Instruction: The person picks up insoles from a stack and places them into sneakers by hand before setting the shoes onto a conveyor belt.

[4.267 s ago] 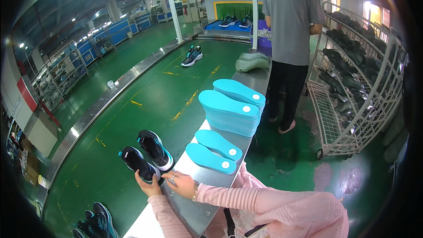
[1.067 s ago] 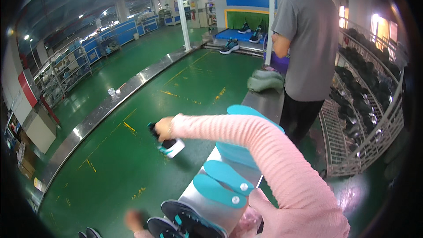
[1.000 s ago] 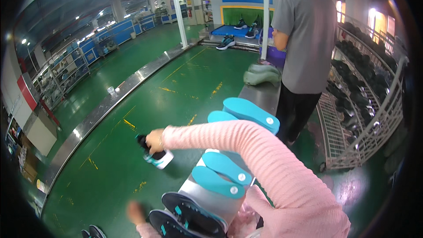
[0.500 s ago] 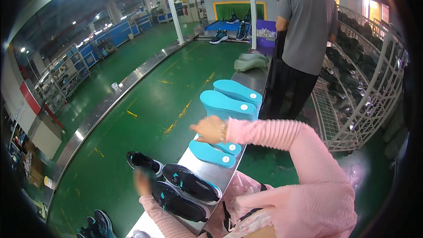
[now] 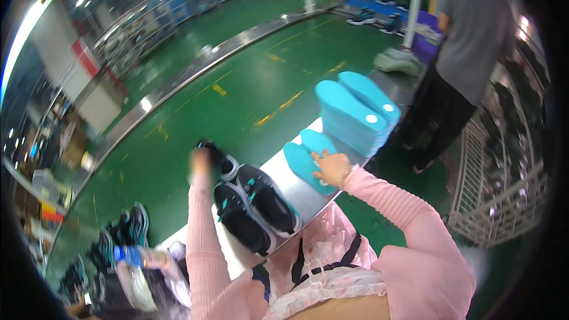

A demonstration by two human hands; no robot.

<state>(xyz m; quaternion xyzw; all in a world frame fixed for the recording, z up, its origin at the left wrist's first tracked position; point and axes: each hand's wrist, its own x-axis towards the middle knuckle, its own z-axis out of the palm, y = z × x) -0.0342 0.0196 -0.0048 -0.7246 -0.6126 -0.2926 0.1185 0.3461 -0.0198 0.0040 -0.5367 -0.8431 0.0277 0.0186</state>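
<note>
My right hand (image 5: 333, 169) lies over a pair of turquoise insoles (image 5: 299, 160) on the metal ledge, fingers spread and touching the nearer one. Just beyond it stand two tall stacks of turquoise insoles (image 5: 347, 109), each with a round white sticker at the end. My left hand (image 5: 200, 165), smeared by motion, is at a black shoe (image 5: 223, 163) on the green belt; its fingers cannot be made out, nor whether it grips the shoe. Between my hands, two black shoes with turquoise details (image 5: 243, 218) sit side by side on the ledge.
At lower left are more shoes (image 5: 140, 225), a bottle with a blue cap (image 5: 127, 256) and white bundles. Grey-green shoe-shaped pieces (image 5: 397, 61) lie past the stacks. A person in a grey shirt (image 5: 477, 29) stands at right beside a white wire rack (image 5: 504, 201).
My right hand has come down from above the ledge onto the insole pair. My left hand has moved forward to the far black shoe. The view has swung left.
</note>
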